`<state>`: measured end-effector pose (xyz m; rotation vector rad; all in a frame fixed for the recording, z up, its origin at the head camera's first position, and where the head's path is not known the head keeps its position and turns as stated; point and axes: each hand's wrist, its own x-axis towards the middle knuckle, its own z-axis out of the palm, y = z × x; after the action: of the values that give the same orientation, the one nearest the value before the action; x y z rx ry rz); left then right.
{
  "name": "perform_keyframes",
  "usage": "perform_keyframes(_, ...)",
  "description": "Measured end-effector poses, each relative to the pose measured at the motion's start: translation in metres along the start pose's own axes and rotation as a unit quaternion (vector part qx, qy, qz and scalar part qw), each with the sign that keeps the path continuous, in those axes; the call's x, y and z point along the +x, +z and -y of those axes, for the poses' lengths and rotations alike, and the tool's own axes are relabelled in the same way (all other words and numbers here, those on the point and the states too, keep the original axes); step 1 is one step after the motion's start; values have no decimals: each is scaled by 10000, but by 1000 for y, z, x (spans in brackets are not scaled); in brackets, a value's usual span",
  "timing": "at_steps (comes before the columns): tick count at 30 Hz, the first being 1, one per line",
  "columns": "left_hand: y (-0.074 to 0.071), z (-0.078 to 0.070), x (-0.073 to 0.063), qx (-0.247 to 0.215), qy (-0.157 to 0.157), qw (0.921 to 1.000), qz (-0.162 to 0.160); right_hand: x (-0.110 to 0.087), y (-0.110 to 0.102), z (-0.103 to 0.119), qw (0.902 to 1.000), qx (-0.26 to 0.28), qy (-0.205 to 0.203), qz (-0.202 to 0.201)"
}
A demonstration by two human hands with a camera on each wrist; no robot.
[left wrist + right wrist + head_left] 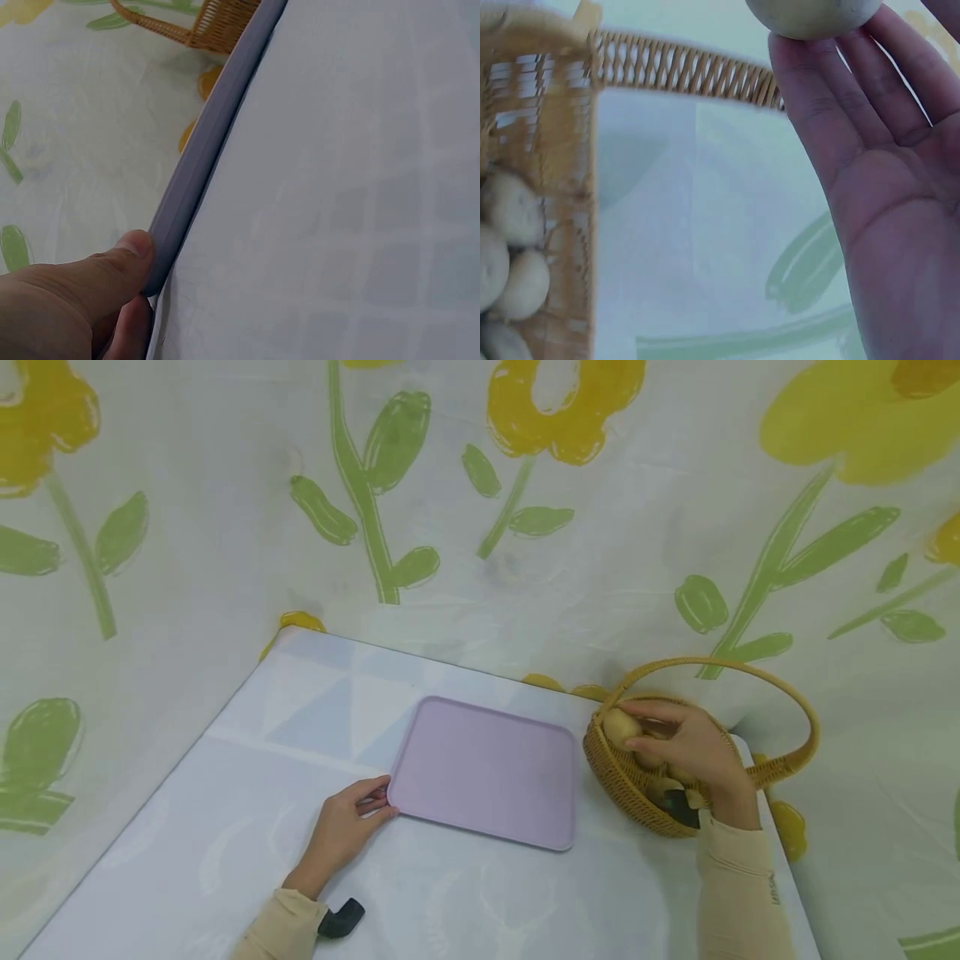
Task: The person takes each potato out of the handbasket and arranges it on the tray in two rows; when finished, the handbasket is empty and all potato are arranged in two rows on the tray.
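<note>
A lilac rectangular tray (487, 772) lies flat on the table. My left hand (341, 827) pinches its near-left corner; in the left wrist view the thumb (131, 247) presses on the rim, with fingers partly hidden below. Over the wicker basket (618, 789), my right hand (697, 747) holds a pale potato (621, 727) at its fingertips. More potatoes (525, 285) sit inside the basket, blurred in the right wrist view. The right hand and forearm hide part of the basket's contents.
The basket's tall arched handle (806, 710) rises beside the right wrist. Behind the table (225, 827) hangs a flower-printed cloth (225, 527). The black wrist strap piece (341, 918) shows by the left sleeve.
</note>
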<state>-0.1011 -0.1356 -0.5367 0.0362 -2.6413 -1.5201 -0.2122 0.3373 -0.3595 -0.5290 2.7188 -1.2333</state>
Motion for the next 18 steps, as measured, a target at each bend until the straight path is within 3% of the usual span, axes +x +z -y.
perform_keyframes(7,-1,1,2,-134,-79,9999,59,12,19,18,9991,227,-343,64)
perform_keyframes(12,0,2,2,-213,-148,9996,86,27,32,23,9959,251,-844,207)
perform_keyframes(18,-1,3,1,-256,-126,9996,45,40,49,34,9935,438,-992,348)
